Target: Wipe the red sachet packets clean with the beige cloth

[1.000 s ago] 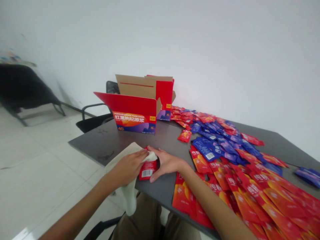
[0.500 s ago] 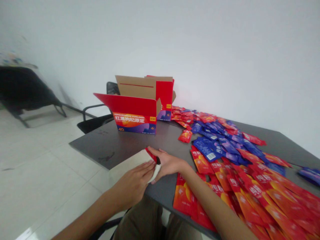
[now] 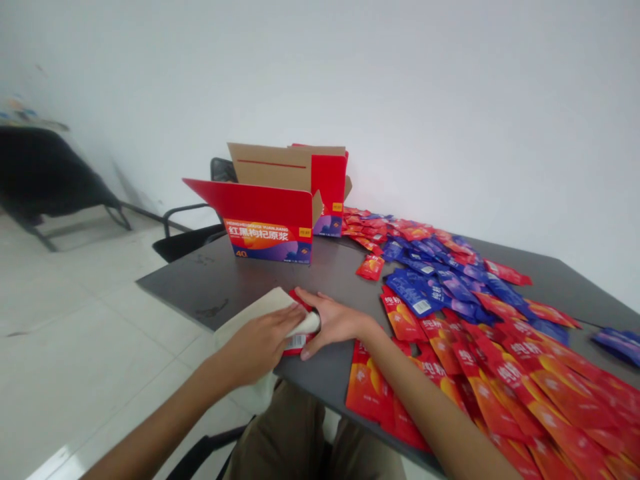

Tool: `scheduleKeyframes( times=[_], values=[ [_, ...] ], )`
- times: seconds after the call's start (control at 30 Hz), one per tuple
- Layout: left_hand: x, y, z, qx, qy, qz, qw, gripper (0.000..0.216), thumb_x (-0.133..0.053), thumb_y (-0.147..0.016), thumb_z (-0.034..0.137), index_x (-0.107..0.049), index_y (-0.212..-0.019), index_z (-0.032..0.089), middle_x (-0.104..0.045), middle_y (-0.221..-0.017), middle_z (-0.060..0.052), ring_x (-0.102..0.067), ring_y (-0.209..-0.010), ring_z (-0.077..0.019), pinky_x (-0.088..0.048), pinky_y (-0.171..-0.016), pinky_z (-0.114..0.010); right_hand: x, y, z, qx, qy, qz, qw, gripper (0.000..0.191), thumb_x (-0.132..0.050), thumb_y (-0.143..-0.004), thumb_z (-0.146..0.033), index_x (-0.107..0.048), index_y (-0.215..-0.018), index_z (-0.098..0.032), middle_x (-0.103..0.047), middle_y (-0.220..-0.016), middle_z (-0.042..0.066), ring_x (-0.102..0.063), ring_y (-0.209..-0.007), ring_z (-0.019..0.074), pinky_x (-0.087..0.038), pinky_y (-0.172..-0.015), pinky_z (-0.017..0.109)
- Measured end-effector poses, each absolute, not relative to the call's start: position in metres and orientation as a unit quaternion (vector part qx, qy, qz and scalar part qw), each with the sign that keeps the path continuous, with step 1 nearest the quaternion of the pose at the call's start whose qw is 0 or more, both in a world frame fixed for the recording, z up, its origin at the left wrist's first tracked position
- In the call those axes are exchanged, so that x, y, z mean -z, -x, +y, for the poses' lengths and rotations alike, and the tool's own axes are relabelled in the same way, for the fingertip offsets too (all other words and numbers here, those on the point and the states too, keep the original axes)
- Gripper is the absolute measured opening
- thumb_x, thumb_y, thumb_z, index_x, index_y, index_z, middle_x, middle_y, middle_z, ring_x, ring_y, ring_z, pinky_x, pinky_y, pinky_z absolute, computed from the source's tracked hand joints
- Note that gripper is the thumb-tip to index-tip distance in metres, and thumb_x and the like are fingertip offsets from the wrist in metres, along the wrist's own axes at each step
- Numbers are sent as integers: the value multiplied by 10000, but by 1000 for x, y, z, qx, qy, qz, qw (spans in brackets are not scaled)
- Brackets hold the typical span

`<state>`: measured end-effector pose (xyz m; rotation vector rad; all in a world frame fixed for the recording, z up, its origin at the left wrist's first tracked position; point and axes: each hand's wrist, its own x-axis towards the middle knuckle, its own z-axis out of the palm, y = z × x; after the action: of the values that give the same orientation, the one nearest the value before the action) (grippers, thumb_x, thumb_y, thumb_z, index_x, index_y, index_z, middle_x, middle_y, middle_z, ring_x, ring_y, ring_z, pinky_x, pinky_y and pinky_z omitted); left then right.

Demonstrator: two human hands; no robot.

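Note:
My left hand (image 3: 260, 343) presses a pale cloth (image 3: 250, 319) onto a red sachet (image 3: 296, 341) near the front corner of the dark table (image 3: 225, 283). The fingers are curled over the cloth. My right hand (image 3: 333, 321) holds the same sachet at its right edge, thumb and fingers pinching it against the tabletop. Most of the sachet is hidden under the cloth and the hands. The cloth hangs partly over the table's edge.
An open red carton (image 3: 273, 213) stands at the back of the table. Several red sachets (image 3: 500, 380) and blue sachets (image 3: 430, 283) spread across the right half. A lone red sachet (image 3: 370, 267) lies mid-table. A black chair (image 3: 190, 237) stands behind the table.
My left hand has slid the cloth back and forth over the red sachet; the sachet's barcode end shows again under the cloth. My right hand has stayed on the sachet.

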<state>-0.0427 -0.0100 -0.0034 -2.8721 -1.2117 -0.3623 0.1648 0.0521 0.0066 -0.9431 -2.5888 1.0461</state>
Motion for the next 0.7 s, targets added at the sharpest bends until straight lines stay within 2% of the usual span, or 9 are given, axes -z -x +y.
scheduleKeyframes(
  times=[0.1, 0.3, 0.47, 0.6, 0.7],
  values=[
    [1, 43, -3, 107, 897, -428, -1, 510, -370, -861, 98, -431, -1367, 82, -476, -1413, -155, -434, -1319, -219, -362, -1099, -368, -7, -165, 52, -355, 319, -874, 94, 1264, -797, -528, -558, -100, -1500, -150, -128, -1572, 149, -113, -1466, 258, -2, -1193, 423],
    [4, 37, -18, 107, 927, -361, 12, 553, -390, -820, 63, -420, -1372, 91, -453, -1436, -139, -388, -1349, -218, -343, -1115, -375, -5, -165, 52, -351, 319, -875, 100, 1307, -811, -502, -549, -81, -1496, -117, -162, -1563, 165, -154, -1459, 259, -19, -1194, 423],
    [2, 41, -3, 121, 891, -438, 5, 499, -374, -849, 82, -462, -1339, 93, -484, -1406, -159, -458, -1301, -226, -388, -1081, -374, -8, -165, 51, -361, 320, -870, 103, 1259, -805, -520, -551, -113, -1500, -166, -138, -1571, 142, -124, -1464, 260, -3, -1193, 427],
    [6, 39, -16, 121, 923, -366, 7, 547, -410, -829, 77, -423, -1375, 103, -454, -1435, -137, -396, -1345, -217, -352, -1112, -379, -7, -165, 51, -358, 322, -871, 97, 1305, -813, -498, -551, -91, -1498, -125, -148, -1565, 161, -142, -1461, 263, -21, -1195, 414],
    [6, 42, -14, 125, 918, -377, 5, 522, -390, -852, 95, -433, -1372, 119, -477, -1419, -128, -424, -1326, -211, -367, -1100, -374, -6, -165, 52, -355, 321, -872, 103, 1300, -812, -504, -548, -88, -1498, -127, -144, -1565, 161, -139, -1462, 255, -14, -1195, 406]
  ],
)
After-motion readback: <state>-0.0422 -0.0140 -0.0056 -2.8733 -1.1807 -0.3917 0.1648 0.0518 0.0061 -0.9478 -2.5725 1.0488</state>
